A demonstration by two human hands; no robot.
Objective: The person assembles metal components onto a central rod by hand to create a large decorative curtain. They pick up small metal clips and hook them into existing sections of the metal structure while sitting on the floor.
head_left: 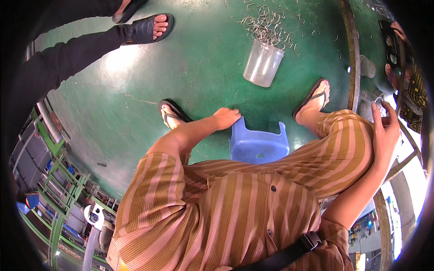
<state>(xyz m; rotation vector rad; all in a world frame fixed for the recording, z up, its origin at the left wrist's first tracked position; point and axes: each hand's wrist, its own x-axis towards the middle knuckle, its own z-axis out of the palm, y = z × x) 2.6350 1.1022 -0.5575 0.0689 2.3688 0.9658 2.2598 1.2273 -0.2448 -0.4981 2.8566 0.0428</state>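
Observation:
My left hand [227, 118] is closed at the raised leg end of a low blue plastic stool [260, 147], which is between my knees. Its fingers curl down and are partly hidden. Beyond my right knee, my right hand [385, 128] is raised, thumb and fingers apart. A thin curved pale line shows by those fingertips; I cannot tell whether it is a wire or part of the background. Farther ahead, a clear plastic bucket [263, 65] lies tipped on the green floor, its mouth facing a heap of bent metal wire hooks [266, 28].
Another person's sandalled foot [156, 29] is at the upper left. A brown pole [352, 54] runs along the right, with a second person [409, 86] beyond it. Green metal racking [58, 180] stands at the lower left. Loose hooks are scattered around the heap.

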